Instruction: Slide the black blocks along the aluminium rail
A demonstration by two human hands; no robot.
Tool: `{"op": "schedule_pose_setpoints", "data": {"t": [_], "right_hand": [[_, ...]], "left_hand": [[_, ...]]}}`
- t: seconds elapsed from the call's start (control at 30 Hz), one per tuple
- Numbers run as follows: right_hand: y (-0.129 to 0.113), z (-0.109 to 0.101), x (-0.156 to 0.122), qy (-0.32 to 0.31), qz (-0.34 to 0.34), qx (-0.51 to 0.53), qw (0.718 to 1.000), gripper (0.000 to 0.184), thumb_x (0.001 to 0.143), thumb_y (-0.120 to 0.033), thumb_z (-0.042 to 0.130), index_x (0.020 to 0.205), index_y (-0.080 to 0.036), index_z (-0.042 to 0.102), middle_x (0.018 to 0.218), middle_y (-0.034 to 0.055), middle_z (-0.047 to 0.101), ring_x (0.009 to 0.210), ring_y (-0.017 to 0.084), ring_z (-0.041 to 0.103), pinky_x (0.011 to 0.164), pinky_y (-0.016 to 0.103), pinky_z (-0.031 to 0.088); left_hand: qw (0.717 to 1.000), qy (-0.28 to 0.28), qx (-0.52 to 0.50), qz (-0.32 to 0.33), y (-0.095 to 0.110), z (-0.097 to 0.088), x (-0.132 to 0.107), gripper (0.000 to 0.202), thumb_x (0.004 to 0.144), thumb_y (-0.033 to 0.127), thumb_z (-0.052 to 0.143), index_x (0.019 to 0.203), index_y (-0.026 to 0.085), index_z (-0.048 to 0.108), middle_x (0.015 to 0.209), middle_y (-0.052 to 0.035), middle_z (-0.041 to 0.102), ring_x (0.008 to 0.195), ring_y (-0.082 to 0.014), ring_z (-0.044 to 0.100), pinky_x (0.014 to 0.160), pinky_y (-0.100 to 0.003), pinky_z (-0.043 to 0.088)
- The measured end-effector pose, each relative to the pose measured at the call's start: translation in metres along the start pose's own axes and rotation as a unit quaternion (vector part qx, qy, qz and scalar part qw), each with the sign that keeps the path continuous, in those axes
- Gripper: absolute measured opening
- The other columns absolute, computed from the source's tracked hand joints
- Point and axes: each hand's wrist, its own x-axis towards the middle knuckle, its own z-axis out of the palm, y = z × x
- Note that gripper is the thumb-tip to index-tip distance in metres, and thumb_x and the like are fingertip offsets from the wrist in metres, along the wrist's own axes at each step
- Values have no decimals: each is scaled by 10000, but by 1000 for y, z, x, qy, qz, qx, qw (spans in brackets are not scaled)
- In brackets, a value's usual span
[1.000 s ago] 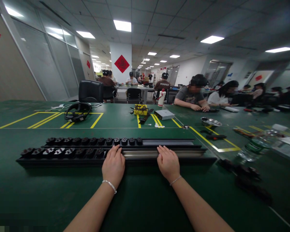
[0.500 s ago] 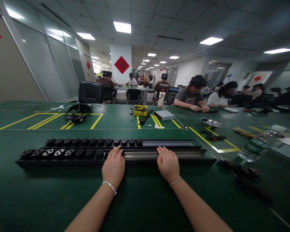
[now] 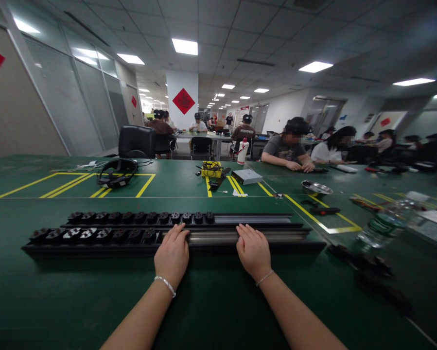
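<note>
Latest change: hardly any! The view tips a touch, but both hands keep their places from a second ago, so the tracks look steady, no piece added or taken.
Left hand (image 3: 172, 253): over the near track (image 3: 213, 249), just right of the black pieces (image 3: 149, 236) showing there; fingers close together, reaching across; whether they pinch, I can't tell.
Right hand (image 3: 253, 252): farther right across that track's silver stretch (image 3: 211, 238), fingers together; any pinch is hidden.
Tracks: two, the far track (image 3: 254, 218) just beyond, both on the green surface (image 3: 94, 301).
Black pieces: twelve far, eight visible near, all toward the left; the left hand may cover another.
Beyond: one headset (image 3: 116, 183) far left, one steel bowl (image 3: 316, 191) and one bottle (image 3: 384, 224) right.
</note>
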Motion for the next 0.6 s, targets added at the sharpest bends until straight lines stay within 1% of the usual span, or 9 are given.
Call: {"op": "schedule_pose_setpoints", "data": {"t": [0.1, 0.17, 0.33, 0.43, 0.5, 0.6], "right_hand": [[0, 0, 0, 5, -2, 4, 1000, 374, 820, -195, 359, 1093, -183, 613, 1143, 56, 606, 1104, 183, 504, 932, 345, 322], [0, -1, 0, 6, -5, 7, 1000, 374, 819, -191, 359, 1090, -180, 616, 1135, 60, 610, 1097, 184, 508, 931, 344, 323], [0, -2, 1, -1, -3, 7, 1000, 373, 819, -190, 360, 1091, -170, 615, 1138, 58, 609, 1099, 183, 505, 935, 339, 319], [-1, -2, 1, -1, -3, 4, 1000, 370, 820, -190, 363, 1091, -168, 614, 1139, 57, 609, 1100, 179, 505, 936, 337, 319], [0, -1, 1, 0, -5, 1, 1000, 370, 820, -191, 363, 1090, -168, 614, 1136, 57, 610, 1102, 181, 505, 935, 340, 321], [1, 0, 0, -2, -6, -2, 1000, 371, 820, -193, 364, 1092, -168, 614, 1138, 56, 609, 1106, 184, 503, 929, 343, 330]], "left_hand": [[1000, 3, -14, -5, 0, 0, 0, 308, 796, 119, 387, 972, 192, 628, 1142, -46, 609, 1123, -192, 502, 989, -370, 396], [1000, 5, -20, -11, 0, 0, 0, 304, 802, 126, 383, 989, 190, 614, 1157, -47, 600, 1123, -187, 502, 989, -362, 394], [999, 10, -14, -46, 2, 0, 0, 312, 821, 158, 368, 1077, 191, 544, 1296, -37, 491, 1088, -174, 526, 922, -308, 441], [998, 20, -10, -66, 2, 2, 0, 316, 825, 175, 371, 1107, 183, 512, 1338, -51, 443, 1095, -185, 523, 902, -312, 450], [997, 25, -21, -71, 1, 2, 0, 316, 822, 175, 379, 1114, 172, 502, 1296, -73, 486, 1087, -186, 530, 914, -311, 437], [995, 8, -39, -95, 1, 0, 1, 333, 822, 190, 389, 1143, 166, 479, 1142, -89, 598, 1019, -180, 571, 871, -299, 454]]}}
